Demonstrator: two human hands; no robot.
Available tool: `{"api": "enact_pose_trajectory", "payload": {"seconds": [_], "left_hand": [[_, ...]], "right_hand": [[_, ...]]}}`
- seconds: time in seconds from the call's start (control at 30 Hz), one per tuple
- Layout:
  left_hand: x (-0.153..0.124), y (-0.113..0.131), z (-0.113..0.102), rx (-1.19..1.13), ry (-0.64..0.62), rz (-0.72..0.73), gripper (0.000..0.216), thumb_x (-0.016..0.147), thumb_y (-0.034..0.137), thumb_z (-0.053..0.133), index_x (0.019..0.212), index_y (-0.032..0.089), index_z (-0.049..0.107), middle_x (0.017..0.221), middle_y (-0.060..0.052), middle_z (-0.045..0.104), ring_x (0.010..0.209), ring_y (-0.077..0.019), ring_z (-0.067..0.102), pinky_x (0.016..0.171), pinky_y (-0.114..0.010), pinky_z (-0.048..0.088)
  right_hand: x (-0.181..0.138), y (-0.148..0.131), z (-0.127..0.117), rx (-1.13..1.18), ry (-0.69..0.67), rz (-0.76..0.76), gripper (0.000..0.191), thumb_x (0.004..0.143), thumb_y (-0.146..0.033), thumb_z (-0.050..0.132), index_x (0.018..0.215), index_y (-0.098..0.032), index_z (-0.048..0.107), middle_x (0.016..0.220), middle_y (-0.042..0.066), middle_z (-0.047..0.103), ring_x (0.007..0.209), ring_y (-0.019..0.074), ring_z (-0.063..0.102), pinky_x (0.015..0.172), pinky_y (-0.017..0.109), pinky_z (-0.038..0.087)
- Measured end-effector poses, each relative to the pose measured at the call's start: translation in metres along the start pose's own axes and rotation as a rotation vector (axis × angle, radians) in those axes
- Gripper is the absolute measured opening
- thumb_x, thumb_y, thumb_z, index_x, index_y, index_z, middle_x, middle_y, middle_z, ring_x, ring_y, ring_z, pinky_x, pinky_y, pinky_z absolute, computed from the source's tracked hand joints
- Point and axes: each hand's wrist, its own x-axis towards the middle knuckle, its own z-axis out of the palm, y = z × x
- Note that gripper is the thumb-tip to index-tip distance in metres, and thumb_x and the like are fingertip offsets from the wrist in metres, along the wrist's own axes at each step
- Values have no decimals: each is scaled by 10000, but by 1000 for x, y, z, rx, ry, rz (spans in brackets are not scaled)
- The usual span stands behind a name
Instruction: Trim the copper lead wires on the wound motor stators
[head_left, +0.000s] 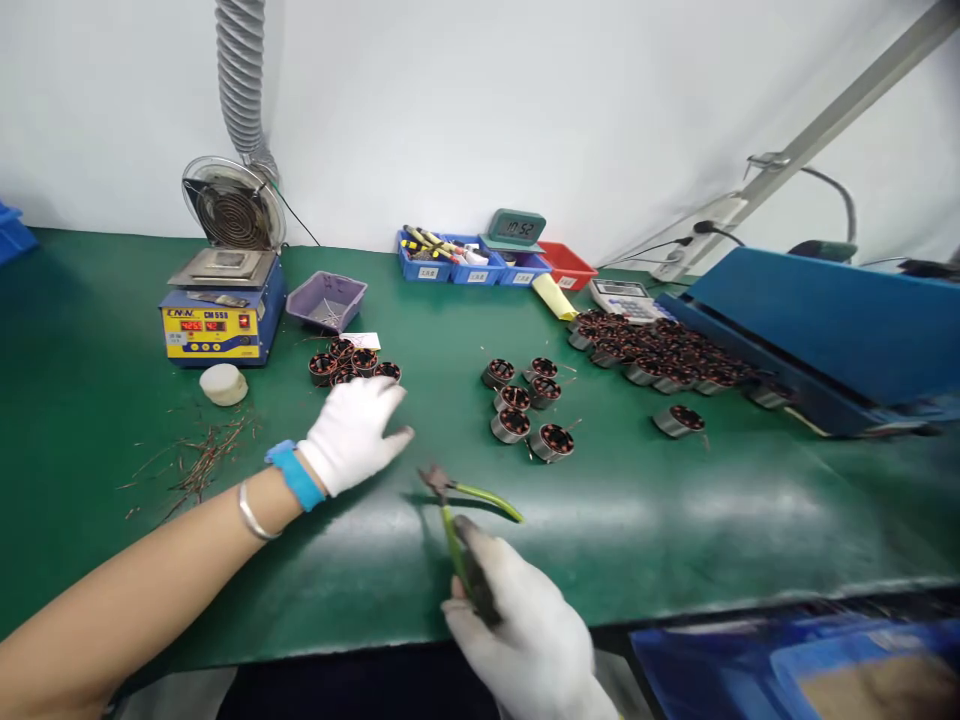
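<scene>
My left hand (356,432), in a white glove with a blue wristband and a silver bangle, reaches over the green mat with fingers stretched out, just below a cluster of copper-wound motor stators (352,364). It holds nothing. My right hand (525,630), also gloved, grips green-handled cutting pliers (457,510) near the table's front edge, jaws pointing away from me. A second group of stators (525,405) lies to the right of the left hand.
A blue and yellow solder pot (221,315) with a fan and exhaust hose stands back left. Wire clippings (202,460), a purple tray (328,300), blue bins (465,262), a calculator (626,298), a large stator pile (660,355) and a blue machine (825,330) surround the mat.
</scene>
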Motion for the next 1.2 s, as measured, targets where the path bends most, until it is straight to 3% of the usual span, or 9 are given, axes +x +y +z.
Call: {"api": "enact_pose_trajectory", "payload": {"seconds": [0.13, 0.27, 0.5, 0.6, 0.73, 0.83, 1.07, 1.13, 1.2], "left_hand": [[23, 33, 38, -89, -129, 195, 833, 750, 682, 596, 1375, 144, 474, 1490, -156, 436, 1349, -332, 420, 1116, -452, 339], [7, 43, 58, -92, -205, 124, 959, 759, 756, 505, 1410, 56, 430, 1513, -245, 366, 1403, -413, 323, 1138, -592, 245], [-50, 3, 10, 178, -94, -171, 718, 810, 479, 611, 1376, 66, 452, 1513, -273, 340, 1378, -428, 350, 1075, -567, 343], [-12, -11, 2, 244, 53, -109, 530, 837, 355, 599, 1311, 129, 531, 1530, -214, 335, 1379, -392, 349, 1067, -528, 360], [54, -27, 13, 236, 4, -37, 239, 808, 279, 617, 953, 105, 693, 1365, -238, 516, 1294, -433, 431, 990, -574, 406], [64, -29, 12, 214, -14, 50, 169, 816, 233, 606, 886, 109, 697, 1339, -226, 542, 1302, -416, 429, 1012, -576, 392], [-60, -9, -30, -39, -283, 331, 131, 862, 154, 546, 965, 197, 614, 1293, -110, 589, 1020, -253, 614, 879, -422, 494], [-92, -2, -33, -191, -313, 238, 166, 841, 130, 551, 992, 194, 572, 1305, -119, 576, 1047, -241, 614, 898, -403, 500], [-111, 5, -28, -319, -255, 20, 512, 740, 202, 683, 1208, 192, 477, 1420, -166, 467, 1167, -285, 568, 957, -435, 493]], "right_hand": [[-10, 33, -12, 128, 39, 333, 544, 813, -359, 523, 1331, -208, 457, 997, 64, 706, 809, 224, 700, 774, 326, 579], [-9, 40, -11, 134, 85, 458, 609, 834, -391, 492, 1388, -178, 355, 953, 74, 690, 742, 222, 679, 798, 360, 573], [-4, 49, 2, 197, 93, 347, 580, 802, -379, 524, 1347, -191, 456, 922, 69, 692, 788, 244, 694, 779, 354, 567], [2, 53, 4, 136, 125, 304, 542, 793, -353, 528, 1322, -234, 512, 924, 38, 707, 752, 221, 697, 708, 330, 555], [5, 50, 8, 41, 165, 304, 511, 762, -285, 541, 1271, -261, 574, 902, 10, 719, 706, 193, 687, 615, 284, 514], [6, 48, 12, -21, 216, 292, 520, 749, -247, 541, 1268, -266, 579, 864, -2, 710, 689, 186, 678, 596, 277, 498], [12, 43, 5, -225, 221, 115, 440, 828, -294, 548, 1254, -187, 573, 845, 55, 695, 642, 221, 662, 546, 311, 494], [19, 29, 1, -194, 299, -75, 465, 877, -367, 533, 1279, -133, 541, 886, 108, 693, 726, 264, 672, 627, 368, 535], [29, 6, 0, -65, 327, -244, 505, 887, -400, 545, 1311, -129, 502, 1031, 146, 689, 901, 288, 672, 763, 403, 555]]}}
